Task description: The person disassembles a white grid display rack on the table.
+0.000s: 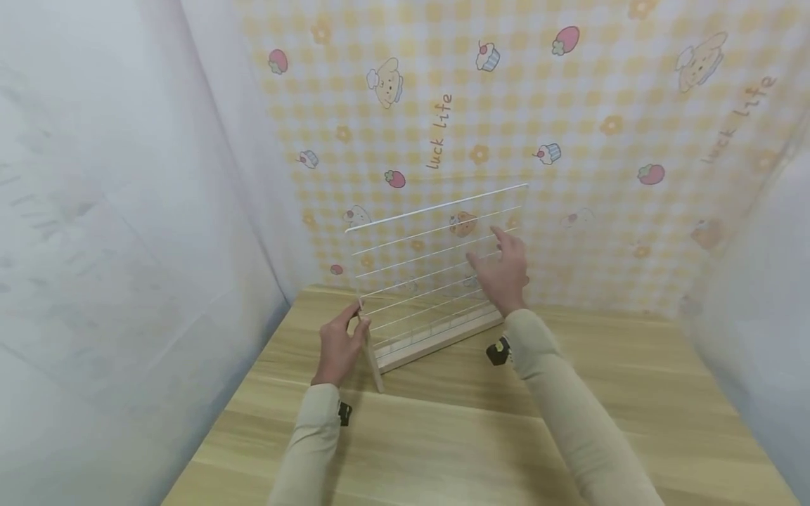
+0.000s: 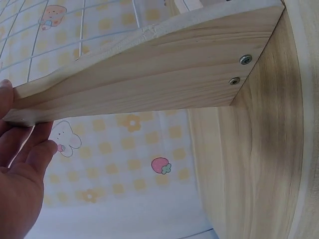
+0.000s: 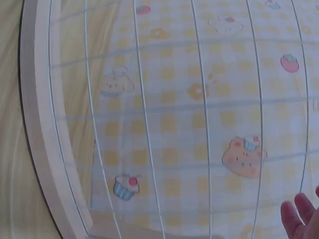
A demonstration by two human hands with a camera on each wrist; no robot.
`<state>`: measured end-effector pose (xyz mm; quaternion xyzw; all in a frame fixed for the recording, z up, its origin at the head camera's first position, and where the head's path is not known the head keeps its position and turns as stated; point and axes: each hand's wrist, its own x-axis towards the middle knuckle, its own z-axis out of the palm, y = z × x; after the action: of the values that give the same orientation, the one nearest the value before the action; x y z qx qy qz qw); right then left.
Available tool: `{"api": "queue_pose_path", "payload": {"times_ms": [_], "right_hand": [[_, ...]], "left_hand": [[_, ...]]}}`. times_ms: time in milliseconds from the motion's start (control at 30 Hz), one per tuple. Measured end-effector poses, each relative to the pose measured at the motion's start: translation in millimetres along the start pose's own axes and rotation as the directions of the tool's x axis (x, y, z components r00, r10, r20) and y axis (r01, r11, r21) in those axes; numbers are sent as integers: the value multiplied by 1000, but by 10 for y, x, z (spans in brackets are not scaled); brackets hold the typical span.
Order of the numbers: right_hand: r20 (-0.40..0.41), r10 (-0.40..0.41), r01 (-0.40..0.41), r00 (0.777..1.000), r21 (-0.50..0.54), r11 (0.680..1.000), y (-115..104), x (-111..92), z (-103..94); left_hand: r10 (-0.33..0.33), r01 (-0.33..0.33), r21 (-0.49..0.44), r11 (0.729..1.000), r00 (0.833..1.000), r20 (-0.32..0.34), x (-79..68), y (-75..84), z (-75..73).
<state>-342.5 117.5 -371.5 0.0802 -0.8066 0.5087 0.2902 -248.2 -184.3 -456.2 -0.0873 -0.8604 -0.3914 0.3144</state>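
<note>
A rack with a white wire grid (image 1: 436,208) and a wooden base bar (image 1: 443,339) stands on the table, its grid slanting upward. My left hand (image 1: 338,346) pinches the upper end of its wooden side piece (image 2: 139,74), with the thumb on one face and fingers on the other. Two metal screws (image 2: 245,59) show at the lower end of that piece. At the grid's right part, my right hand (image 1: 504,274) has its fingers spread. Only its fingertips (image 3: 291,219) enter the right wrist view, close to a wire; whether they touch it I cannot tell.
The wooden table (image 1: 443,450) stretches in front of the rack. Behind it hangs a yellow-checked cloth (image 1: 588,232) with cartoon prints. White sheets (image 1: 126,211) close off both sides. A dark wrist device (image 1: 498,351) sits on the right sleeve.
</note>
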Motion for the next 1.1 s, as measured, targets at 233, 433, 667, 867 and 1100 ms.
{"api": "queue_pose_path", "payload": {"times_ms": [233, 433, 667, 867, 1100], "right_hand": [[2, 62, -61, 998, -136, 989, -149, -78, 247], [-132, 209, -197, 969, 103, 975, -130, -121, 523], [-149, 321, -273, 935, 275, 922, -13, -129, 653], [-139, 323, -257, 936, 355, 899, 42, -117, 667], [-193, 237, -162, 952, 341, 926, -176, 32, 592]], "left_hand": [[-27, 27, -11, 1000, 999, -24, -4, -27, 23], [-57, 55, -45, 998, 997, -49, -71, -15, 71], [-69, 65, -78, 995, 997, -44, -81, -13, 90], [-92, 89, -99, 991, 995, -28, -74, 6, 60], [-83, 82, -96, 992, 997, -9, -20, 16, 32]]}}
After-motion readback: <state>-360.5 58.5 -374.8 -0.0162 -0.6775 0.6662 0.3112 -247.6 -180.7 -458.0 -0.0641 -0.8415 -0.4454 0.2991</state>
